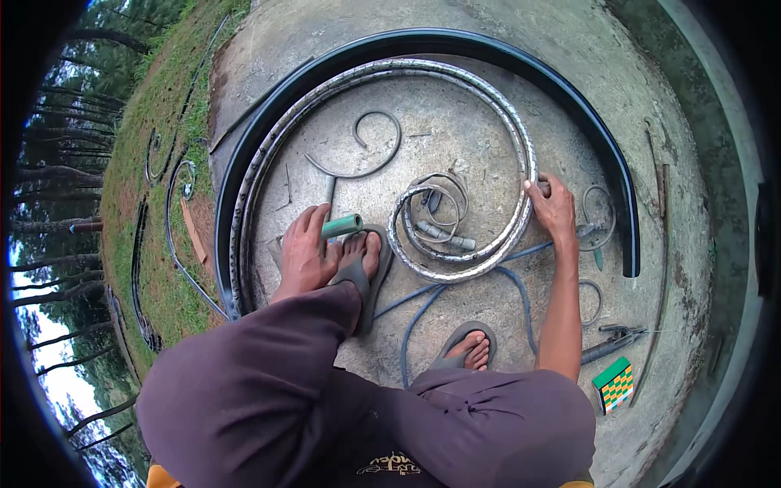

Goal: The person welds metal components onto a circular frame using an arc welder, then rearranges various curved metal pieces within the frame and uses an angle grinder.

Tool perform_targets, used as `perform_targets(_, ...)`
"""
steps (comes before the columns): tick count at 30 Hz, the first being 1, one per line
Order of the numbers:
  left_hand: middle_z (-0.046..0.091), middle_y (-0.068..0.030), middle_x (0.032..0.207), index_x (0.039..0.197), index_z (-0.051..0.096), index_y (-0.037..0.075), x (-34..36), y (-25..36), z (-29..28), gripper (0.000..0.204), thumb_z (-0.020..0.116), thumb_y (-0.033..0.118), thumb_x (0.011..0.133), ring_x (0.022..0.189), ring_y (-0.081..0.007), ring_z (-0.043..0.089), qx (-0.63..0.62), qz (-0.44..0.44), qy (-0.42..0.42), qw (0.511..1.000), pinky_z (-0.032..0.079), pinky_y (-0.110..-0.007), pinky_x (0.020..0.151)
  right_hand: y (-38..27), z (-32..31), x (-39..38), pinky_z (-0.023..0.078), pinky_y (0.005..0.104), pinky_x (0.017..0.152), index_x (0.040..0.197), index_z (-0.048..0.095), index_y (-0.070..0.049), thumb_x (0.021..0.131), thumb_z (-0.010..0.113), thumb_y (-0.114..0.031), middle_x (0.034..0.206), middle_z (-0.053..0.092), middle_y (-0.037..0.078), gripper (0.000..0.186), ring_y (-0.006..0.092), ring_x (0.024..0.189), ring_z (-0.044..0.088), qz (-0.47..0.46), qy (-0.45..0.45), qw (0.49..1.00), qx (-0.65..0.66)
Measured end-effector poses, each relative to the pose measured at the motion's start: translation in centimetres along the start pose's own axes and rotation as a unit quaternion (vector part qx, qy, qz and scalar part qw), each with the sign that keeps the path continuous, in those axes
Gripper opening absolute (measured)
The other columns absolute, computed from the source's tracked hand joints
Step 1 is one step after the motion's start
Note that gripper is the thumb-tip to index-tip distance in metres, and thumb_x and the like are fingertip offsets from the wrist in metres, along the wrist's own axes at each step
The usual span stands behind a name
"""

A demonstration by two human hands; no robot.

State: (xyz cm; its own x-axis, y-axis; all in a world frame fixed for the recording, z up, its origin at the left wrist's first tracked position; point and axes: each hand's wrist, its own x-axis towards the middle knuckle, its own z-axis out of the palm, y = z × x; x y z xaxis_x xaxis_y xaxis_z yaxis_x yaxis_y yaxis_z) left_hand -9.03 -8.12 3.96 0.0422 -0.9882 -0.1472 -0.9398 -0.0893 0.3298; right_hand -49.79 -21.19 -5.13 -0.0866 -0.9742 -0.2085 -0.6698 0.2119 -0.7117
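Note:
A silver, ribbed metal coil [390,65] lies in wide loops on the concrete, its inner end spiralling toward the middle. At its right side my right hand [555,210] is closed on the outer loop, thumb against the metal. My left hand [305,254] is closed around a green tube [342,225] with an open round end, just above my left foot. A thin grey rod [329,192] stretches away beyond that hand; whether it joins the tube is hidden. Inside the spiral lies a short grey cylinder [447,236]. A black curved channel strip [431,37] arcs around the coil.
A blue hose [423,313] winds between my sandalled feet. Grey bent tubing [390,154] lies inside the coil. To the right are a green-and-orange checked box [614,386], a dark tool [614,342] and a long thin rod [663,220]. Grass [154,236] borders the left.

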Motion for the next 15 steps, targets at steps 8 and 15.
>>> perform_targets(8, 0.054, -0.0192, 0.133, 0.138, 0.050, 0.002, -0.4, -11.4, 2.1, 0.063, 0.070, 0.034, 0.088, 0.122, -0.0372, 0.052, 0.005, 0.108, -0.041, 0.993, 0.039, -0.048, 0.104, 1.3, -8.2, -5.2, 0.050, 0.0429, 0.070, 0.121, 0.065, -0.001, 0.086, 0.073, -0.025, 0.076, 0.068, 0.018, 0.044, 0.0302, 0.073, 0.068, 0.076, -0.063, 0.974, -0.202)
perform_targets(15, 0.056, -0.0202, 0.126, 0.135, 0.053, 0.003, 9.9, -4.2, 4.1, 0.058, 0.069, 0.035, 0.089, 0.115, -0.0386, 0.055, -0.189, 0.208, -0.047, 0.959, 0.044, -0.047, 0.099, -1.2, -10.3, -12.4, 0.051, 0.0429, 0.070, 0.124, 0.062, 0.000, 0.085, 0.074, -0.021, 0.078, 0.067, 0.019, 0.046, 0.0327, 0.075, 0.068, 0.187, -0.084, 0.945, -0.255)
